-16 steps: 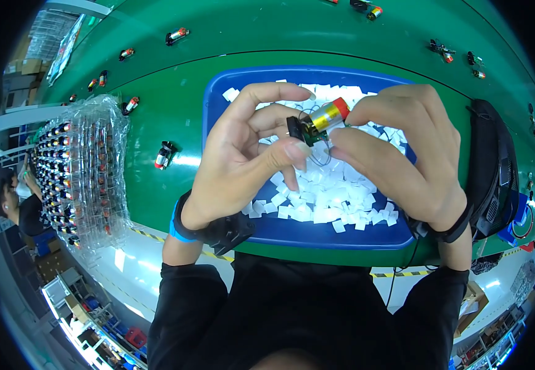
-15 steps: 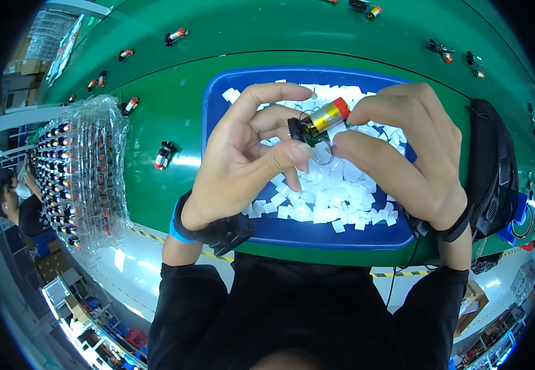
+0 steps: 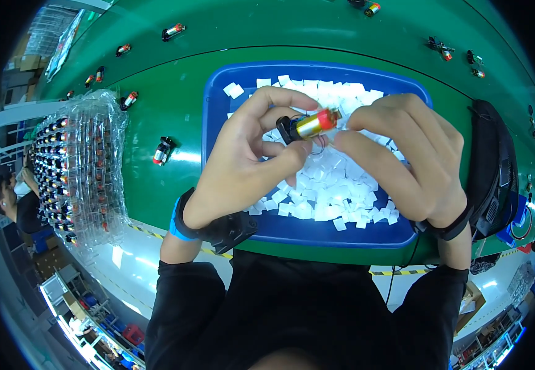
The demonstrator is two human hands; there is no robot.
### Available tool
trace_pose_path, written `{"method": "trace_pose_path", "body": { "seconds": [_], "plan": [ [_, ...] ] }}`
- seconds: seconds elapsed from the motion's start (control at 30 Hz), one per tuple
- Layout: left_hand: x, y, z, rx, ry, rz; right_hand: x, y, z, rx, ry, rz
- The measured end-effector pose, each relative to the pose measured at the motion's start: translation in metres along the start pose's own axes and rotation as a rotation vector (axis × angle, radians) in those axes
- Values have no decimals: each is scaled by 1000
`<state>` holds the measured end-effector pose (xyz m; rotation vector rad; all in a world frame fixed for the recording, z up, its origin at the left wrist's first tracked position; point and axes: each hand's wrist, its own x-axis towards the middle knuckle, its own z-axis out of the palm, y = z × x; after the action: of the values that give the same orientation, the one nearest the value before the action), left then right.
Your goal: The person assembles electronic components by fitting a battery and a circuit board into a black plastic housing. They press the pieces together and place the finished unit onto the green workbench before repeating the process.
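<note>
Between the thumb and fingers of my left hand (image 3: pixel 246 145) is a small cylindrical battery (image 3: pixel 314 124), yellow-gold with a red end. A black end piece (image 3: pixel 288 128) and thin wires hang on it, and its red end points up to the right. Close beside that end is my right hand (image 3: pixel 412 154), its thumb and forefinger a little apart, with nothing visible between them. Below both hands, many small white square pieces (image 3: pixel 335 191) lie loose in a blue tray (image 3: pixel 317 238). Motion blurs the battery's tip.
Left of the tray stands a clear plastic-wrapped stack (image 3: pixel 82 166) of similar batteries. One battery unit (image 3: pixel 163 151) lies nearby on the green table (image 3: pixel 156 92), with several more farther back. A black bag (image 3: pixel 492 172) sits at right. Another person (image 3: pixel 18 200) is at far left.
My right fingers have parted from the battery's red end. The battery has shifted slightly left and tilted flatter in my left hand.
</note>
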<state>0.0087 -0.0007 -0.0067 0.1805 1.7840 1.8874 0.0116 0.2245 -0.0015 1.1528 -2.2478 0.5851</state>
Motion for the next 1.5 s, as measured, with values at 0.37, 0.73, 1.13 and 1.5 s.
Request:
{"method": "trace_pose_path", "body": {
  "seconds": [0.37,0.73,1.13,1.5],
  "plan": [
    [-2,-5,4,248,-69,206,-4,-2,5,32,-104,104],
    [-1,-4,-11,150,-141,120,-6,11,1,173,-33,13],
    [-3,-3,-11,-23,-269,45,-7,11,-4,395,-41,25],
    [-8,-7,2,267,-49,135,-2,1,0,348,-27,75]
  ]
}}
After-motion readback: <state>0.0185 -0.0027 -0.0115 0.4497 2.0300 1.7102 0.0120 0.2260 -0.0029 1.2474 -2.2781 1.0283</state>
